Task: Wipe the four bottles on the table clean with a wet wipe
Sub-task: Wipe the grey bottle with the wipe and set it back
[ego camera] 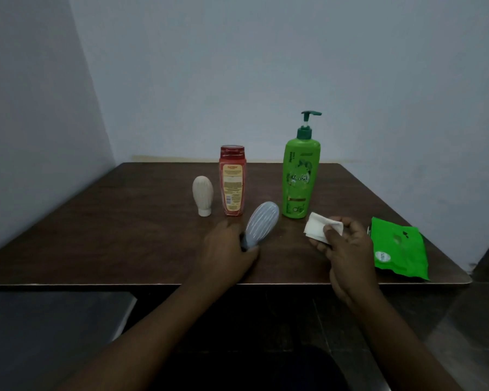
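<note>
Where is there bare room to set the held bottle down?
Bare table left of the cream bottle, and behind the wipes pack, right of the green pump bottle. Crowded in the middle: left hand with grey bottle, red bottle, right hand with wipe.

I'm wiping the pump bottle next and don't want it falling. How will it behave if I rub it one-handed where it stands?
The pump bottle is tall on a narrow base, so a sideways rub high up would probably tip it. Its smooth plastic may get slippery under the wipe. It looks rigid, so it should not buckle.
</note>
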The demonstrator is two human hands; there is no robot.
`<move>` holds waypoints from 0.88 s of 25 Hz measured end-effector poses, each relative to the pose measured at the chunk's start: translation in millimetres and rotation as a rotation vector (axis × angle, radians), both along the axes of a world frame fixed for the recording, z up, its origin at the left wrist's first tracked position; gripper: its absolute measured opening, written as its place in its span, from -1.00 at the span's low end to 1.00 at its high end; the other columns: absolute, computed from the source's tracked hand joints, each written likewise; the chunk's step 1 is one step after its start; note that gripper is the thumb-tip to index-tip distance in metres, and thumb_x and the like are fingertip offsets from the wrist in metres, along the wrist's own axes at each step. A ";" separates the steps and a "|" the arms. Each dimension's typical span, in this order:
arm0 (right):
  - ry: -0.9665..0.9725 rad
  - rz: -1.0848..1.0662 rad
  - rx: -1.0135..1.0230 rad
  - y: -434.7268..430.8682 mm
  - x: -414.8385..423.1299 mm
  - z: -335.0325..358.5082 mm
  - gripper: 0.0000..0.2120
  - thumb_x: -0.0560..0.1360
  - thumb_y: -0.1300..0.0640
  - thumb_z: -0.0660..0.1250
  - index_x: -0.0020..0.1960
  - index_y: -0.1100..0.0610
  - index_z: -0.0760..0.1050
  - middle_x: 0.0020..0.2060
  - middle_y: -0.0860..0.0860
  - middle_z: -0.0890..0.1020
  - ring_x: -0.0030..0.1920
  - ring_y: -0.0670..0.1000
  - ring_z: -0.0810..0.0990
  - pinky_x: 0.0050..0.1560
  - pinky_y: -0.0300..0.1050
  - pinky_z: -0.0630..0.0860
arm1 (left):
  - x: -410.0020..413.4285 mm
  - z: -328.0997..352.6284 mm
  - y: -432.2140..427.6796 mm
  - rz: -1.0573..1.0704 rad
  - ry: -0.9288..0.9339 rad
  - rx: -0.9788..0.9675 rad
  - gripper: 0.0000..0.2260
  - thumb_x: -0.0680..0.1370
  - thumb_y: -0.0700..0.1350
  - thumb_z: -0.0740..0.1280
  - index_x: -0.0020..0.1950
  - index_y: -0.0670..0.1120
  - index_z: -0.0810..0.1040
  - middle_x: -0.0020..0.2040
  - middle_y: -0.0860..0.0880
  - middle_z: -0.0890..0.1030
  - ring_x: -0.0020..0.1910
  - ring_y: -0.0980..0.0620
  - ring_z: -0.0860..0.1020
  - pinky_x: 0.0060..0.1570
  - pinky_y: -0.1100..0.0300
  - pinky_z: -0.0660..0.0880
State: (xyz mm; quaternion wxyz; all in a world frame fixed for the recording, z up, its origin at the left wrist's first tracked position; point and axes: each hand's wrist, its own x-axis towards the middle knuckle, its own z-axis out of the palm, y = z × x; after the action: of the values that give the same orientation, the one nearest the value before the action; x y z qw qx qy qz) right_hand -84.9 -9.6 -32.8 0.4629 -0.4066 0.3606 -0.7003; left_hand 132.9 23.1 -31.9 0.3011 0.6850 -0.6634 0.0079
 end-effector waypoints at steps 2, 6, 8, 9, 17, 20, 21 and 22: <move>0.113 -0.023 0.007 1.8 -1.4 -6.3 -0.82 0.57 0.36 0.26 0.09 0.16 0.54 0.04 0.13 0.65 0.05 0.13 0.67 -0.02 0.05 0.66 | 19.2 -4.5 21.4 -0.045 -0.012 -0.016 -0.73 0.46 0.19 0.47 -0.15 0.07 0.48 -0.16 0.13 0.45 -0.20 0.19 0.42 -0.31 0.27 0.27; 0.646 -0.131 -0.071 8.9 4.4 1.2 -0.75 0.56 0.25 0.31 0.06 -0.04 0.66 -0.07 -0.07 0.71 -0.08 -0.22 0.66 0.02 -0.21 0.59 | 38.3 -13.0 46.9 -0.099 0.066 -0.097 -0.75 0.45 0.16 0.51 -0.08 0.05 0.56 -0.16 0.17 0.51 -0.18 0.19 0.48 -0.25 0.36 0.30; 0.761 -0.144 -0.137 13.7 16.2 14.1 -0.73 0.56 0.31 0.28 0.09 0.03 0.65 -0.10 -0.07 0.68 -0.15 -0.42 0.56 -0.14 -0.55 0.42 | 41.0 -16.8 48.0 -0.100 0.102 -0.146 -0.73 0.44 0.14 0.53 -0.14 0.02 0.54 -0.22 0.17 0.51 -0.23 0.19 0.47 -0.28 0.35 0.29; 0.790 -0.157 -0.166 14.8 22.0 18.8 -0.73 0.56 0.33 0.27 0.10 0.06 0.65 -0.12 -0.07 0.66 -0.16 -0.46 0.54 -0.18 -0.59 0.37 | 41.1 -17.1 47.6 -0.097 0.107 -0.160 -0.72 0.44 0.15 0.54 -0.16 0.01 0.53 -0.24 0.17 0.52 -0.24 0.20 0.47 -0.28 0.33 0.30; 1.310 -0.181 -0.353 18.8 59.2 -2.5 -0.73 0.48 0.25 0.25 0.11 0.15 0.63 -0.03 0.11 0.70 -0.04 0.09 0.66 -0.01 -0.12 0.55 | 40.9 -24.5 52.5 -0.199 0.276 -0.186 -0.73 0.44 0.07 0.58 0.02 -0.03 0.64 -0.09 0.11 0.65 -0.11 0.18 0.58 -0.13 0.16 0.54; 1.415 -0.056 -0.522 42.2 81.2 -4.4 -0.56 0.47 0.27 0.16 0.32 0.18 0.52 0.27 0.08 0.59 0.31 0.04 0.51 0.38 -0.07 0.38 | 42.8 -27.8 52.2 -0.205 0.281 -0.208 -0.73 0.44 0.02 0.59 0.06 -0.02 0.65 -0.06 0.14 0.65 -0.09 0.22 0.58 -0.10 0.29 0.52; 1.461 0.008 -0.596 46.1 84.8 -6.7 -0.53 0.47 0.24 0.10 0.35 0.19 0.49 0.30 0.09 0.56 0.36 0.05 0.47 0.43 -0.04 0.33 | 43.2 -29.1 51.8 -0.214 0.292 -0.213 -0.71 0.44 0.00 0.59 0.10 -0.01 0.66 -0.03 0.16 0.67 -0.06 0.24 0.59 -0.07 0.33 0.52; 1.511 0.055 -0.655 46.9 84.9 -8.5 -0.50 0.47 0.22 0.07 0.36 0.20 0.47 0.32 0.09 0.54 0.39 0.05 0.44 0.45 -0.03 0.30 | 43.3 -29.9 52.3 -0.225 0.304 -0.219 -0.70 0.44 -0.02 0.59 0.13 -0.01 0.67 0.00 0.16 0.67 -0.03 0.25 0.60 -0.04 0.36 0.51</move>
State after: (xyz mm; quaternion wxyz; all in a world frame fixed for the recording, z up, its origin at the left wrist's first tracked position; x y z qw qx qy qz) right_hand 0.0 37.3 -41.3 -0.0295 -0.8913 0.3423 -0.2958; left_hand 176.2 75.4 -61.8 0.4691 0.5632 -0.6778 -0.0569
